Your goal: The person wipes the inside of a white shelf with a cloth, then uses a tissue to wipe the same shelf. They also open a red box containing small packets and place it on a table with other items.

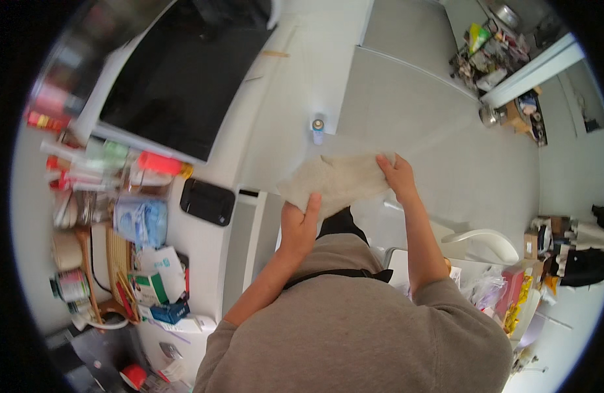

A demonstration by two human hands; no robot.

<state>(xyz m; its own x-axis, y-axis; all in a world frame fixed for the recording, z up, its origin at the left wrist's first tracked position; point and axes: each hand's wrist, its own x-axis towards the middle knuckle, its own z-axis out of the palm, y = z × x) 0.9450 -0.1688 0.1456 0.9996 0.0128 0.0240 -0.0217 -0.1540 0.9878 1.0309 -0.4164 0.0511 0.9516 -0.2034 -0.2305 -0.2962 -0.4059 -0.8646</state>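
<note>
A pale, off-white cloth [348, 182] is stretched out in front of my body, held by both hands. My left hand [300, 223] grips its left end, with the thumb lying on top. At the cloth's upper right corner, my right hand [399, 178] pinches it between thumb and fingers. Just beyond the cloth stands a small bottle or can [317, 131] with a gold-coloured top, on a white surface.
To the left, a white desk [203, 250] bears a large black screen [184, 78], a black tray-like object [207, 202], small boxes and containers. A white chair [483, 240] and a cluttered table stand at right.
</note>
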